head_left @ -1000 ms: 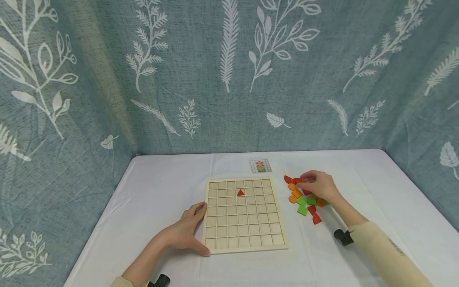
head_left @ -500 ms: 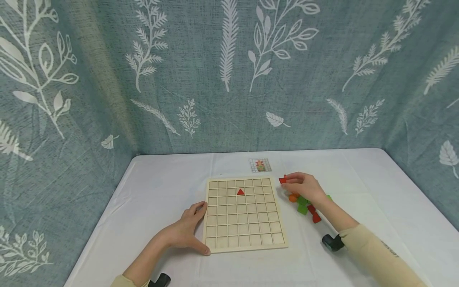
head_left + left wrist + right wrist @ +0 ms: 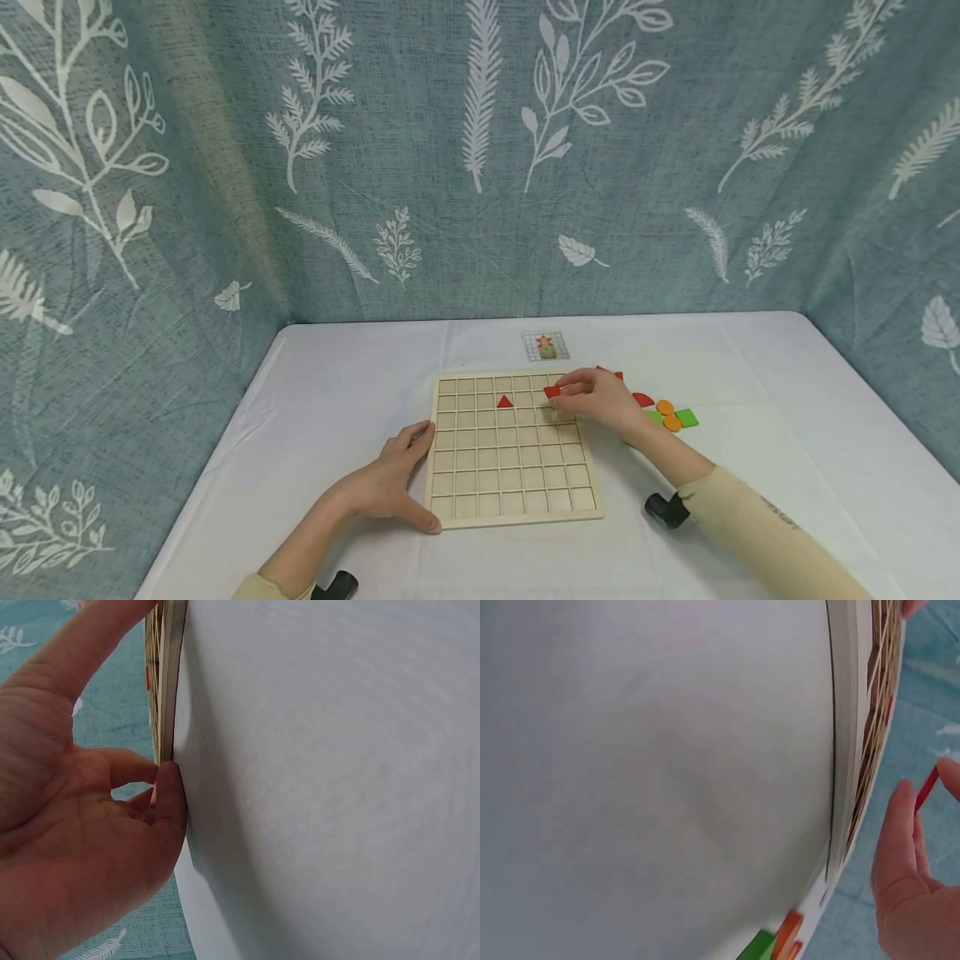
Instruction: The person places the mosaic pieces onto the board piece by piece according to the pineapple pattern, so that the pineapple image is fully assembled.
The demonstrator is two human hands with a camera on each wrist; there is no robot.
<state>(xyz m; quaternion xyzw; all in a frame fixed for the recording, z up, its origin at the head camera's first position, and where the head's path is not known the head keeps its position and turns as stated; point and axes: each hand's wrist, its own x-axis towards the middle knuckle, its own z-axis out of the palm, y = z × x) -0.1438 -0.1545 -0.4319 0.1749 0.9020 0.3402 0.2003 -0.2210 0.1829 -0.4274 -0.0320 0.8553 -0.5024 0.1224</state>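
A wooden grid board point(image 3: 487, 460) lies on the white table, with a red triangle point(image 3: 505, 402) in one of its upper cells. My left hand point(image 3: 390, 482) rests against the board's left side, thumb at the near left corner and fingertips on the edge. In the left wrist view those fingers point(image 3: 171, 791) touch the rim. Over the board's upper right part, my right hand point(image 3: 600, 400) pinches a small flat red piece point(image 3: 552, 392) between thumb and fingers. The right wrist view shows this red piece point(image 3: 927, 787) edge-on, held above the board; its exact shape is hidden.
Loose pieces lie right of the board, partly behind the right arm: a red quarter-round piece point(image 3: 642, 400), orange discs point(image 3: 664, 407) and green squares point(image 3: 686, 417). A small card with a coloured gridded picture point(image 3: 546, 346) lies beyond the board. A patterned curtain point(image 3: 450, 250) stands behind the table.
My right hand has moved left from the loose pieces to over the board, carrying a red piece. The left hand and the board have stayed in place.
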